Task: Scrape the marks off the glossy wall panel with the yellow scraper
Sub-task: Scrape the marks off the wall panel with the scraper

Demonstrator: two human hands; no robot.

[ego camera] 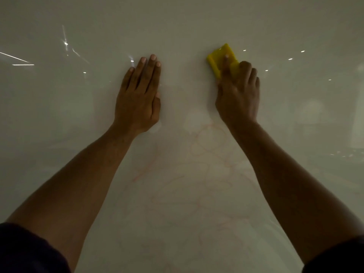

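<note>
The glossy pale wall panel (181,26) fills the view. Faint reddish scribbled marks (208,170) run down its middle, between my two forearms. My right hand (239,95) presses the yellow scraper (221,58) flat against the panel, above the marks; my index finger lies along the scraper's back and the other fingers are curled behind it. My left hand (140,93) lies flat on the panel to the left, fingers together and straight, holding nothing.
Bright light reflections dot the panel at the upper left (66,43) and upper right (290,59). Dark sleeves show at both bottom corners.
</note>
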